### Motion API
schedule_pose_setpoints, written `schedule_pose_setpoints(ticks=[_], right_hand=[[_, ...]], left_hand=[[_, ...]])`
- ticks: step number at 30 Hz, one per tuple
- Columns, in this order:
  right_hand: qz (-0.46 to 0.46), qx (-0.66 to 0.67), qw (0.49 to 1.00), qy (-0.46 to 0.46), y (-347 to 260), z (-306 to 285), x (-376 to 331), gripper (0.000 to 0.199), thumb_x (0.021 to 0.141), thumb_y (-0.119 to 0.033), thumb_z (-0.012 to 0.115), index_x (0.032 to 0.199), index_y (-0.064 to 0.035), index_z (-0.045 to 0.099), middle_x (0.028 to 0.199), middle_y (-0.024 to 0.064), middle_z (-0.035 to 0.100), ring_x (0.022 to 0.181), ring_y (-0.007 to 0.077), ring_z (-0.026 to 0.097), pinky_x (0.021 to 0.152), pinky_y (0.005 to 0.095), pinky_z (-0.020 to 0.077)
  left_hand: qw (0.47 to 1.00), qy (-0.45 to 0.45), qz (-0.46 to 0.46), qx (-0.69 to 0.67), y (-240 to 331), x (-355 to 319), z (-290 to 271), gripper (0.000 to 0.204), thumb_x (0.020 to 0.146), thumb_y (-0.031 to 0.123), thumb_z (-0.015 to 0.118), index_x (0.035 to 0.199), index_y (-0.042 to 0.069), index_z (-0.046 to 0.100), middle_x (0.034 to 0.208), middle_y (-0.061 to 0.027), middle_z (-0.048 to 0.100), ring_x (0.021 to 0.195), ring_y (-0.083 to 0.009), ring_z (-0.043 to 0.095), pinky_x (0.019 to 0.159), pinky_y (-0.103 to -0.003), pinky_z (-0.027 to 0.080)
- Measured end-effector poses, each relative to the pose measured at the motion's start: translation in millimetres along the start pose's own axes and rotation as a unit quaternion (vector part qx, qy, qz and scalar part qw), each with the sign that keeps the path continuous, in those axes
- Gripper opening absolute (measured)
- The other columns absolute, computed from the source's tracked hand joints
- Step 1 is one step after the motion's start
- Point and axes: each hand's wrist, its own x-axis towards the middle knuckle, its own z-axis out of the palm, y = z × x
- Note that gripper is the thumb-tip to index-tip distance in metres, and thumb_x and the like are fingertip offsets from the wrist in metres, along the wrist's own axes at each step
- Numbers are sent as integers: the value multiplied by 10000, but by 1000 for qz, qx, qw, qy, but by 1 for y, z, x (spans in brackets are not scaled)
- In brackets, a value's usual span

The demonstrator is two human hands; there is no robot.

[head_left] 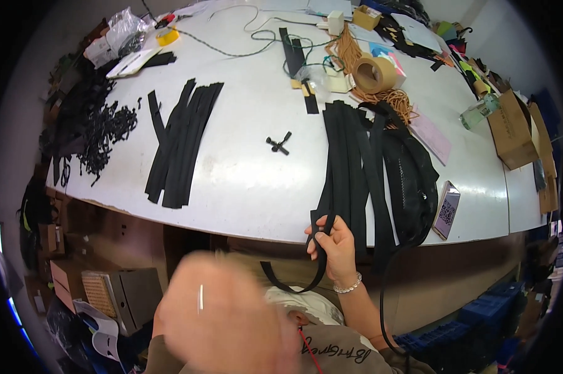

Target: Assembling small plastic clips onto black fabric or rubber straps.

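Note:
My right hand point(338, 252) pinches a black webbing strap point(323, 265) between thumb and fingers at the table's front edge. Below the hand, the strap's loose end curls down and to the left. Close to the camera, my left hand point(222, 311) is smeared by motion, and its fingers cannot be made out. Just beyond my right hand lies a bundle of long black straps point(343, 156), fanned toward me. Another bundle of black straps point(185, 143) rests left of the middle. A few small black plastic pieces point(279, 144) sit between the two bundles.
A tangled heap of small black pieces point(107, 134) covers the left side. Right of the straps lie a black bag point(412, 187) and a phone point(446, 210). Farther back are a tape roll point(373, 75), tan cords point(396, 103), a bottle point(479, 112) and a cardboard box point(512, 131).

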Motion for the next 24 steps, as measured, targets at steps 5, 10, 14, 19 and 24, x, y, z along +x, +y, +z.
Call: schedule_pose_setpoints(ticks=[5,10,14,19,24], right_hand=[[8,16,1000,-14,-3,3,1,163,823,53,463,975,-2,448,883,185,586,571,148,571,451,228,484],[15,25,999,-18,-2,3,3,146,827,46,459,967,6,447,875,184,583,573,153,574,452,241,491],[16,25,999,-11,0,2,4,142,828,47,455,965,7,447,871,182,583,574,154,574,454,244,493],[20,20,999,-23,-1,2,3,155,826,52,451,973,3,445,866,179,584,571,158,573,453,242,489],[0,8,999,-33,-5,3,-1,217,811,74,440,1014,-3,438,869,175,590,556,147,569,437,223,468]], left_hand=[[881,185,15,-436,-61,150,149,295,773,-51,527,1040,34,618,973,-105,609,778,-204,577,666,-264,469],[934,115,-27,-337,-77,190,205,274,777,2,572,1043,47,621,1033,-131,571,876,-255,583,760,-322,474],[936,40,-26,-350,-75,196,207,196,759,54,615,952,29,645,938,-133,587,827,-262,593,759,-326,475],[933,49,-42,-354,-68,160,200,158,733,38,634,889,12,640,865,-127,594,754,-246,610,723,-302,494],[823,127,-40,-552,-47,112,189,154,713,-16,657,862,7,624,827,-85,581,733,-145,610,691,-238,513]])
